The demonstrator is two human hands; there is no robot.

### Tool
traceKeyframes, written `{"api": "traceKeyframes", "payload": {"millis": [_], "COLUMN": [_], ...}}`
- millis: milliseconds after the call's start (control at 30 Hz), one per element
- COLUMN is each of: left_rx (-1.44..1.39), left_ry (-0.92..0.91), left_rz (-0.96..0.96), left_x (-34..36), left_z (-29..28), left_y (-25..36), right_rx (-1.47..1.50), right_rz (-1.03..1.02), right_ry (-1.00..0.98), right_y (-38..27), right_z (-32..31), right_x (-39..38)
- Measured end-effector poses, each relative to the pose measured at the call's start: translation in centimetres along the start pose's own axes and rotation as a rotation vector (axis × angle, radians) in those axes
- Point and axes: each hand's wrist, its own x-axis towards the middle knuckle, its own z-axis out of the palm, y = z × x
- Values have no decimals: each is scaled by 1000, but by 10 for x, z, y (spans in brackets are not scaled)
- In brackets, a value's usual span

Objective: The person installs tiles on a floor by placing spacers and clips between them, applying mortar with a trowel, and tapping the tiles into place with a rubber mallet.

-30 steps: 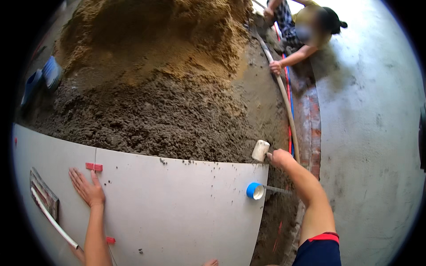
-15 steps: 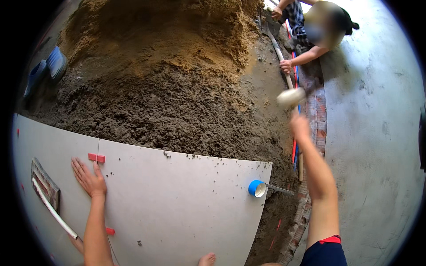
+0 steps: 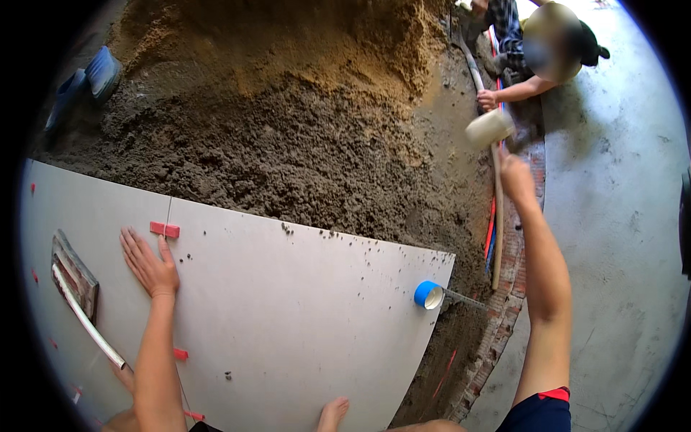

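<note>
My left hand [image 3: 149, 262] lies flat with spread fingers on a large pale grey tile [image 3: 288, 324], just below a red tile spacer [image 3: 164, 229] in the joint. My right hand [image 3: 515, 175] is raised out to the right, gripping the handle of a white rubber mallet [image 3: 488, 128] whose head hangs above the mortar near the tile's right side. A blue-rimmed roll of tape [image 3: 427, 294] rests at the tile's right edge.
A wooden float [image 3: 73, 275] and a white pipe [image 3: 86, 322] lie on the left tile. Dark wet mortar [image 3: 288, 151] and a sand pile [image 3: 288, 43] fill the back. Another person [image 3: 533, 50] crouches at top right by a long pole [image 3: 495, 209]. Blue slippers [image 3: 86, 83] sit top left.
My right hand has lifted the mallet from the tile's corner up and away to the right. My left hand has stayed flat on the tile.
</note>
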Motion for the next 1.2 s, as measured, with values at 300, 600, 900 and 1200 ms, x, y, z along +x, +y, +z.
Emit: {"api": "traceKeyframes", "payload": {"millis": [300, 600, 900, 1200], "left_rx": [-11, -13, -12, -1], "left_ry": [-32, -17, -38, -52], "left_rz": [-23, -3, -18, -6], "left_x": [6, 2, -3, 3], "left_z": [-1, 5, -7, -2], "left_y": [6, 7, 4, 5], "right_rx": [58, -114, 182, 246], "right_rz": [-168, -302, -262, -112], "right_ry": [-931, 371, -751, -133], "right_y": [-138, 18, -175, -70], "right_z": [18, -19, 31, -21], "right_x": [-95, 27, -92, 5]}}
